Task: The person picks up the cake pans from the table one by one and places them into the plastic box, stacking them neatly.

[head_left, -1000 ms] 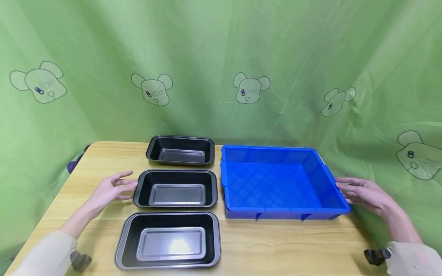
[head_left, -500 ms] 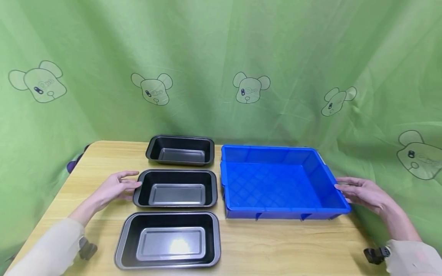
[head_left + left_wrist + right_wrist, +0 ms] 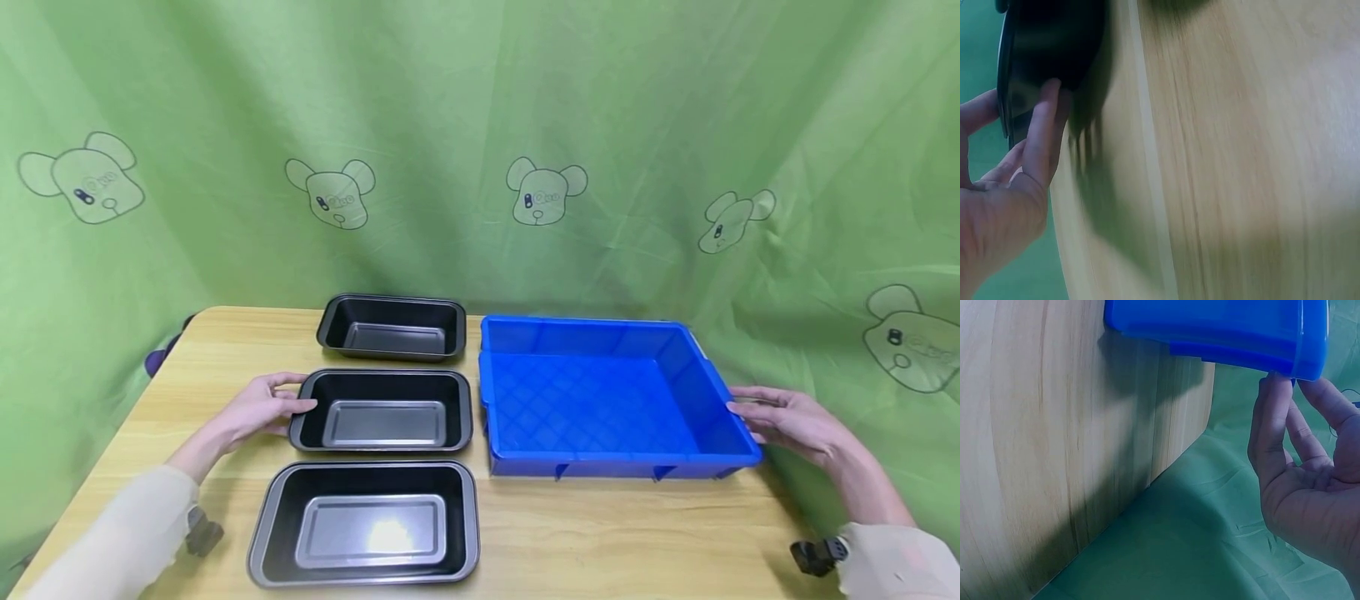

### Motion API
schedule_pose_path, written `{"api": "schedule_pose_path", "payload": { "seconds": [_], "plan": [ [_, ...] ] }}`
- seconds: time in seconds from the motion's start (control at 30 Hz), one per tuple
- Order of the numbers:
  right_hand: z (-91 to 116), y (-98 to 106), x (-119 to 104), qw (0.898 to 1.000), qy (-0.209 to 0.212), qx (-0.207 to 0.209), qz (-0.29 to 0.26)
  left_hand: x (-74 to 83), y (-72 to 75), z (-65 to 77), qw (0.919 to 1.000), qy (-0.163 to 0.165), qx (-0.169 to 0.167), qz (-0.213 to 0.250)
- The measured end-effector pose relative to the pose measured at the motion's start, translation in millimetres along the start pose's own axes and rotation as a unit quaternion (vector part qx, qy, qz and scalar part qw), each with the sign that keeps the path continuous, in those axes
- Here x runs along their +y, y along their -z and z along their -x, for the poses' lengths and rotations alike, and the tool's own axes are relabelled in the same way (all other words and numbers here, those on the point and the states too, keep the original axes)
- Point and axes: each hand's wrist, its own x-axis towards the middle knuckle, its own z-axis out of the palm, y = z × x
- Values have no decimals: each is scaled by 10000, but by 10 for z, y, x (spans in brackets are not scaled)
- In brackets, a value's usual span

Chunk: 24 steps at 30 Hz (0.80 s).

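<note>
In the head view, my left hand grips the left end of the middle loaf pan, a dark metal one. Its thumb lies over the rim, and in the left wrist view the fingers press the outer wall from below. On the other side, my right hand pinches the right rim of a shallow blue plastic bin. The right wrist view shows the thumb on one side of that rim and the fingers on the other. Both pan and bin stand on the table.
A smaller dark loaf pan stands behind the middle one, and a larger loaf pan in front. The wooden table meets a green curtain with mouse drawings at the back and sides.
My left hand has moved right onto the middle loaf pan, its thumb now over the rim. My right thumb has closed slightly onto the bin's rim. The pans and bin have stayed put.
</note>
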Motion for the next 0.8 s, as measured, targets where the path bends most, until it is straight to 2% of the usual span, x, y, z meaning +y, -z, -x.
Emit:
{"api": "schedule_pose_path", "payload": {
  "seconds": [0.43,0.8],
  "plan": [
    [0,-5,-25,10000,-6,28,-8,-8,30,2,9976,-244,-362,544],
    [1,22,-48,10000,-22,15,29,34,-6,-2,9980,-250,-234,525]
  ]
}}
